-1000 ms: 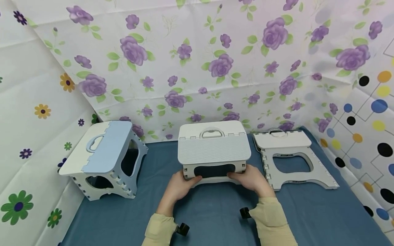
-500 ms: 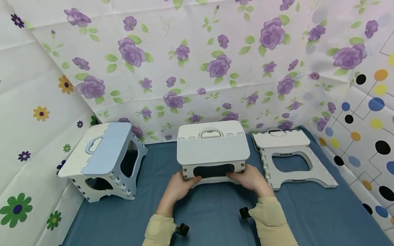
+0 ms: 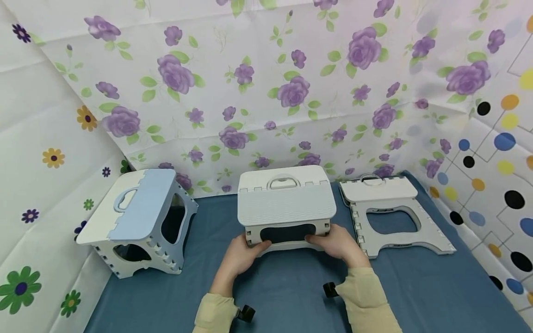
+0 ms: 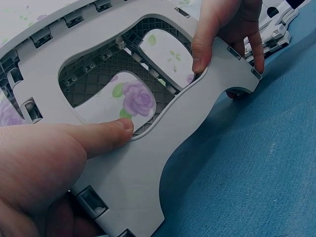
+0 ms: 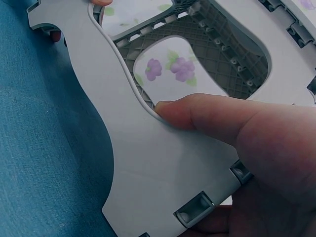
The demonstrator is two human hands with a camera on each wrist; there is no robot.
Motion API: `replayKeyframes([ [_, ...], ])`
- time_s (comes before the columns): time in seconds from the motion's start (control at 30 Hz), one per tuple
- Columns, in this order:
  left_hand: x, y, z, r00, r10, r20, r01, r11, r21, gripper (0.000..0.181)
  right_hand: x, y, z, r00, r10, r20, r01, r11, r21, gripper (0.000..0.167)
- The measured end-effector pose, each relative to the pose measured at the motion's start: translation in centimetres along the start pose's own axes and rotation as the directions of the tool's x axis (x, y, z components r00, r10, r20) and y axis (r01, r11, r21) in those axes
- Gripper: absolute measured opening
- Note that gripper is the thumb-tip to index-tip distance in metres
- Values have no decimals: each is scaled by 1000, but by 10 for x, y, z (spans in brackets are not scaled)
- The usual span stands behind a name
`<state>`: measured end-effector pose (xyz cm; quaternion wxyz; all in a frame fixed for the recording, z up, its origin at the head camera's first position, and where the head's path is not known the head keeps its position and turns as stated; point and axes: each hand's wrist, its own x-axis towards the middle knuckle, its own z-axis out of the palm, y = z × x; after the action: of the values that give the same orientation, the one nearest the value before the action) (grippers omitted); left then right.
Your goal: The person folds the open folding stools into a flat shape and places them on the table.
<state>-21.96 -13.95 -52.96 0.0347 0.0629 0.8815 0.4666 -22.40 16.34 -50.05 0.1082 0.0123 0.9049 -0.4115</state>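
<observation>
A white folding step stool (image 3: 286,201) stands unfolded in the middle of the head view, its top level and its carry handle lying flat. My left hand (image 3: 240,255) grips the left side of its front panel, and my right hand (image 3: 336,245) grips the right side. In the left wrist view the left thumb (image 4: 106,137) presses on the lower rim of the panel's opening. The right wrist view shows the right thumb (image 5: 197,111) on that same rim. The other fingers go behind the legs and are mostly hidden.
To the left stands a blue and white folding stool (image 3: 137,217), unfolded. On the right a white folding stool (image 3: 395,222) lies folded flat on the blue cloth (image 3: 283,296). A flowered sheet (image 3: 258,92) hangs close behind all three.
Both hands keep the same hold on the middle stool. The head view has shifted slightly; no stool has visibly moved on the cloth.
</observation>
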Motion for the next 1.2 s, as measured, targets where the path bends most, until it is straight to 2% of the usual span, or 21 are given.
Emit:
replayKeyframes([
  [0.5,1,-1,-1,1000,-2,0,2,1000,1,78,3,1,2,1000,-4,-11,4,1000,5,80],
  [0.8,1,-2,0,1000,8,2,-8,1000,6,73,3,2,1,1000,-5,-10,5,1000,-2,81],
  [1.2,0,-2,-1,1000,-7,1,7,1000,-3,76,5,3,2,1000,3,-9,-4,1000,-9,83],
])
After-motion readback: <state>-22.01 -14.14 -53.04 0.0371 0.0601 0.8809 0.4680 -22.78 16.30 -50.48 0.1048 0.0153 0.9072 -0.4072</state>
